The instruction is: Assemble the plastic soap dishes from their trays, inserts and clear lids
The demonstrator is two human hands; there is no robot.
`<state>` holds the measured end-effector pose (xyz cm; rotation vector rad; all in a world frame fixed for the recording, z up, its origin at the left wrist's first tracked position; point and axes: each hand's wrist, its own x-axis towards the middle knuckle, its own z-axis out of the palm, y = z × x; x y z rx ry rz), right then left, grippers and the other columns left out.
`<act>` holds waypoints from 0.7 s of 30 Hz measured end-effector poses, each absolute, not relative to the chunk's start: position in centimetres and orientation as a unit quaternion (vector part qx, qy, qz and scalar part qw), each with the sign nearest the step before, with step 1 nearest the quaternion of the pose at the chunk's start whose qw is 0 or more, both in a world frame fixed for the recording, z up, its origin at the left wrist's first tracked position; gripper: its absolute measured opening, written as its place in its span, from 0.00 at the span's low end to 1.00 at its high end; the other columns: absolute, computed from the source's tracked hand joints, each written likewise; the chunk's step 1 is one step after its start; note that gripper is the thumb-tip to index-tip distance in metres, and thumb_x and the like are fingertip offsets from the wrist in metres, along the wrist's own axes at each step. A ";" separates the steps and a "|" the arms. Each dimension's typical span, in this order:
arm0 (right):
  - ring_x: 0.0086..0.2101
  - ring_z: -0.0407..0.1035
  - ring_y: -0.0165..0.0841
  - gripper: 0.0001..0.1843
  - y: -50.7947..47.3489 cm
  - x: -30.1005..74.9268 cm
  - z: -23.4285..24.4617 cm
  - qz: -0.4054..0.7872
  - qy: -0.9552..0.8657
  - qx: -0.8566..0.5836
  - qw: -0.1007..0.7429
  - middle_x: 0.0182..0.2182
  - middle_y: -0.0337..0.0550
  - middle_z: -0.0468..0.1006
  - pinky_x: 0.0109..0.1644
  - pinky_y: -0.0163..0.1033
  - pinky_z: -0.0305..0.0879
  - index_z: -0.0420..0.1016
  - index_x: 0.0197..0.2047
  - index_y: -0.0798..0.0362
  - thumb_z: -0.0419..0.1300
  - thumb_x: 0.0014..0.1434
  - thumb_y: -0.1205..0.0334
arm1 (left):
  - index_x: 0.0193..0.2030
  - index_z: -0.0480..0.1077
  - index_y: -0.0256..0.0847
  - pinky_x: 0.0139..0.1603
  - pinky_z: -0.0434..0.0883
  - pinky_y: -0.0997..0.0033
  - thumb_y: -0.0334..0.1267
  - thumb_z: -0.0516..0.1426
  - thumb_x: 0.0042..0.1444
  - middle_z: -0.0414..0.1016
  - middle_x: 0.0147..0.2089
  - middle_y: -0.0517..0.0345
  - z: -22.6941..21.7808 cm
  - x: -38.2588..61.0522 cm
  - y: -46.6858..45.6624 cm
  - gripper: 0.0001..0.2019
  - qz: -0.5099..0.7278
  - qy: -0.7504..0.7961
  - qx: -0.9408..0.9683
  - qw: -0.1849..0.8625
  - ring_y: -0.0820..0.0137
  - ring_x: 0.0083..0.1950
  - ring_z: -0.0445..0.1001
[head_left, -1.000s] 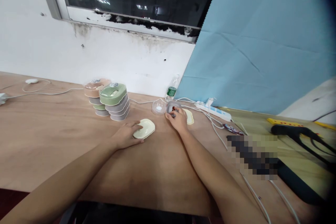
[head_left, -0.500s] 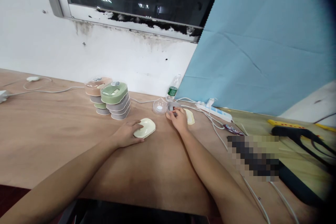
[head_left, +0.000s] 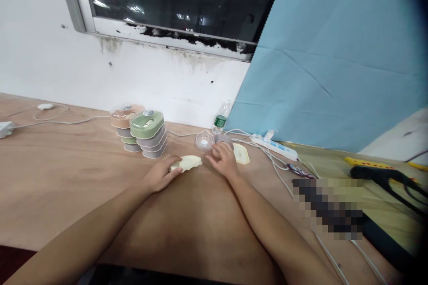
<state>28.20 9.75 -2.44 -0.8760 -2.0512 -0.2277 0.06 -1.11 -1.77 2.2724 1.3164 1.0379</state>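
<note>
My left hand [head_left: 163, 173] grips a shallow cream-coloured plastic piece, a lid or dish [head_left: 191, 163], by its left end. The piece is tilted up off the table, its scalloped edge towards me. My right hand [head_left: 224, 160] hovers just right of it, in front of a round grey bowl [head_left: 224, 140]. Its fingers are curled and closed; whatever they hold, if anything, is hidden. Beside the bowl stands a small clear round container [head_left: 203, 141] with a white spot in it. A second cream piece [head_left: 241, 153] lies flat right of my right hand.
Two stacks of oval boxes stand at the left, topped by a green lidded box [head_left: 147, 124] and a peach one [head_left: 124, 116]. A clear bottle [head_left: 220, 118] is against the wall. White cables and a power strip [head_left: 274, 146] lie to the right.
My left hand has tipped the cream piece up from nearly flat. The right hand has drawn back out of the grey bowl, towards me. The view has shifted slightly.
</note>
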 end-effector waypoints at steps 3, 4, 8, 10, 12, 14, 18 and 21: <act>0.50 0.67 0.45 0.28 8.3 26.6 -2.4 -0.064 -0.878 -0.285 0.380 0.47 0.50 0.75 0.56 0.54 0.62 0.71 0.51 0.49 0.64 0.50 0.45 | 0.52 0.69 0.42 0.53 0.68 0.61 0.49 0.42 0.66 0.74 0.51 0.50 -2.0 -0.4 -0.9 0.21 0.405 0.456 0.770 0.189 0.61 0.52 0.72; 0.49 0.68 0.44 0.25 8.0 26.1 -2.6 -0.056 -0.891 -0.266 0.364 0.46 0.49 0.75 0.55 0.53 0.63 0.72 0.50 0.48 0.63 0.51 0.46 | 0.51 0.69 0.42 0.53 0.68 0.61 0.49 0.41 0.66 0.75 0.50 0.51 -2.1 -0.5 -0.9 0.21 0.410 0.450 0.769 0.196 0.61 0.52 0.72; 0.41 0.73 0.37 0.09 7.9 25.6 -3.2 -0.049 -0.896 -0.243 0.369 0.40 0.41 0.78 0.47 0.44 0.69 0.74 0.42 0.44 0.56 0.57 0.60 | 0.56 0.65 0.42 0.55 0.67 0.59 0.50 0.41 0.66 0.72 0.54 0.48 -2.0 -0.5 -1.3 0.22 0.435 0.405 0.784 0.179 0.59 0.54 0.70; 0.40 0.73 0.37 0.09 8.8 26.7 -3.4 -0.061 -0.860 -0.275 0.425 0.39 0.42 0.78 0.46 0.43 0.69 0.74 0.40 0.46 0.54 0.57 0.62 | 0.64 0.55 0.41 0.57 0.66 0.57 0.50 0.44 0.64 0.64 0.61 0.44 -1.6 -0.3 -1.7 0.25 0.465 0.398 0.778 0.140 0.58 0.59 0.66; 0.42 0.71 0.41 0.11 10.1 28.8 -3.4 -0.075 -0.810 -0.330 0.479 0.40 0.50 0.77 0.47 0.48 0.67 0.73 0.42 0.51 0.52 0.58 0.60 | 0.68 0.46 0.41 0.60 0.64 0.55 0.48 0.49 0.62 0.58 0.65 0.42 -1.1 -0.3 -2.1 0.30 0.485 0.416 0.766 0.078 0.57 0.63 0.62; 0.38 0.71 0.41 0.14 11.4 31.6 -3.4 -0.083 -0.683 -0.454 0.567 0.37 0.51 0.76 0.43 0.46 0.67 0.72 0.42 0.55 0.53 0.59 0.55 | 0.67 0.45 0.43 0.62 0.61 0.53 0.45 0.53 0.60 0.58 0.64 0.42 -0.5 -0.7 -2.2 0.32 0.491 0.439 0.752 -0.002 0.56 0.64 0.60; 0.33 0.70 0.38 0.23 13.1 37.5 -3.9 -0.053 -0.478 -0.592 0.647 0.35 0.51 0.76 0.40 0.42 0.65 0.71 0.46 0.59 0.56 0.56 0.48 | 0.66 0.47 0.43 0.65 0.56 0.48 0.41 0.58 0.55 0.56 0.64 0.42 0.0 -2.2 -1.8 0.34 0.534 0.464 0.690 -0.156 0.53 0.66 0.56; 0.29 0.68 0.36 0.25 13.6 40.2 -5.0 -0.027 -0.431 -0.631 0.645 0.31 0.48 0.76 0.37 0.41 0.64 0.74 0.44 0.60 0.57 0.53 0.47 | 0.65 0.47 0.44 0.64 0.55 0.46 0.43 0.59 0.52 0.52 0.65 0.42 0.3 -3.0 -1.3 0.36 0.557 0.487 0.634 -0.228 0.51 0.66 0.54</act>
